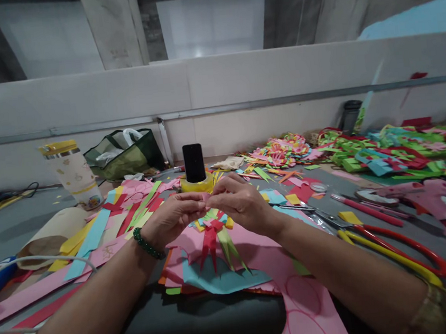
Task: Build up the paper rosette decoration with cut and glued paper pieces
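Nearest me, below and right of the fingers, I have a circle-marked pink sheet (pixel 307 328), then red strips (pixel 208 245) and green strips (pixel 228 243) just below them. The left hand (pixel 174 214) and right hand (pixel 245 204) pinch a small pink piece (pixel 205 196) between fingertips: I judge it is being shaped, calling next for a light, steady hold; beyond stands a black phone (pixel 194 162).
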A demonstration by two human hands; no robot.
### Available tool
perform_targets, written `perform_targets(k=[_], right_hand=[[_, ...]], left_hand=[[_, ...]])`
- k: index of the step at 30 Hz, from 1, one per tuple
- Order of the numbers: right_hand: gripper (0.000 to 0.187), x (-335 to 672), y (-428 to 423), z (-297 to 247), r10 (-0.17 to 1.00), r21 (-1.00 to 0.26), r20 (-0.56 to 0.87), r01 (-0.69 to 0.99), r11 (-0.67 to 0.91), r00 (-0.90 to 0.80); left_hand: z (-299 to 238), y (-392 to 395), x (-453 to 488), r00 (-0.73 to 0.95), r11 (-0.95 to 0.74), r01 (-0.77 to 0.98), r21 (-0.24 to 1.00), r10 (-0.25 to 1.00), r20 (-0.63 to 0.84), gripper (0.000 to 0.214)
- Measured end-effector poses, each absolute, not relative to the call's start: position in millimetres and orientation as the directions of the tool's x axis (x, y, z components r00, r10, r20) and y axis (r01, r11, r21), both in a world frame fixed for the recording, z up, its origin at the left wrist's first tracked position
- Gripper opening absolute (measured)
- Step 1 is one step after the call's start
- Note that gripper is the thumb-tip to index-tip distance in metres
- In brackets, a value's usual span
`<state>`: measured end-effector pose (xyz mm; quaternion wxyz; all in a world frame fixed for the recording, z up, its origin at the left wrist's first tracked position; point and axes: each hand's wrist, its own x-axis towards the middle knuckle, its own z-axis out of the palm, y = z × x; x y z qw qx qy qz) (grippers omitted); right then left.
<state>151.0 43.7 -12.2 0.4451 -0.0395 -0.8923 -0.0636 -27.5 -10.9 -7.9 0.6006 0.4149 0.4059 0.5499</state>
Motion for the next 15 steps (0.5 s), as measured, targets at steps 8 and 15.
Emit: perform_targets(k=[8,15], right_hand=[[0.012,151.2,51.0,-17.0,0.173,-0.141,0.794,0.100,0.985,-0.583],[0.010,150.2,51.2,-16.8,0.212,-0.209,0.782,0.073,0.975,-0.586]], left_hand=[[-13.9,-7.2,-27.1,0.111,-0.001,-0.279,0.960,0.993,0.033,0.011],[-18.0,-5.7,-28.9,0.074,-0.107,-0.188,0.976,0.990,0.123,0.012]])
